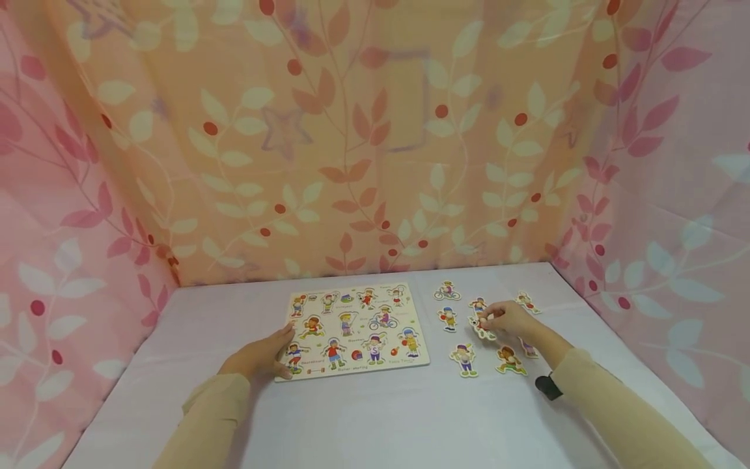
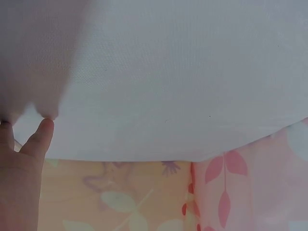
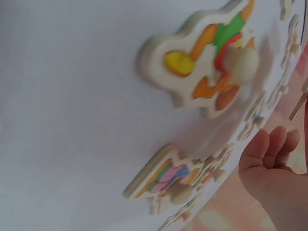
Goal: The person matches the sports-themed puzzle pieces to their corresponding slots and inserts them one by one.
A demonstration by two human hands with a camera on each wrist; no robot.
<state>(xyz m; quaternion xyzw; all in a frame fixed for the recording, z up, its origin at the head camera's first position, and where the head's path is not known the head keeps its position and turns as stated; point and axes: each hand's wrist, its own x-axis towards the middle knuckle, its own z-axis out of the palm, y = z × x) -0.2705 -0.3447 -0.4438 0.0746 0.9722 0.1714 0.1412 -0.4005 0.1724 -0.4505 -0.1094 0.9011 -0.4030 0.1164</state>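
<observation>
A flat puzzle board (image 1: 346, 332) with pictures of children at sports lies on the table. My left hand (image 1: 263, 352) touches its near left corner, thumb by the front edge and fingers along the left side. In the left wrist view, only part of the left hand (image 2: 24, 154) appears at the frame's edge. My right hand (image 1: 510, 322) pinches a puzzle piece (image 1: 483, 329), tilted above the other pieces. The right wrist view shows the curled fingers of the right hand (image 3: 276, 168) and a sliver of the held piece (image 3: 299, 107); its picture is hidden there.
Several loose figure pieces lie right of the board, among them a cyclist (image 1: 448, 291), a batter (image 1: 465, 360) and a runner (image 1: 512, 360). Wooden knobs (image 3: 242, 65) stand up from pieces. Patterned curtains (image 1: 351, 163) enclose the white-covered table (image 1: 351, 423) behind and at both sides.
</observation>
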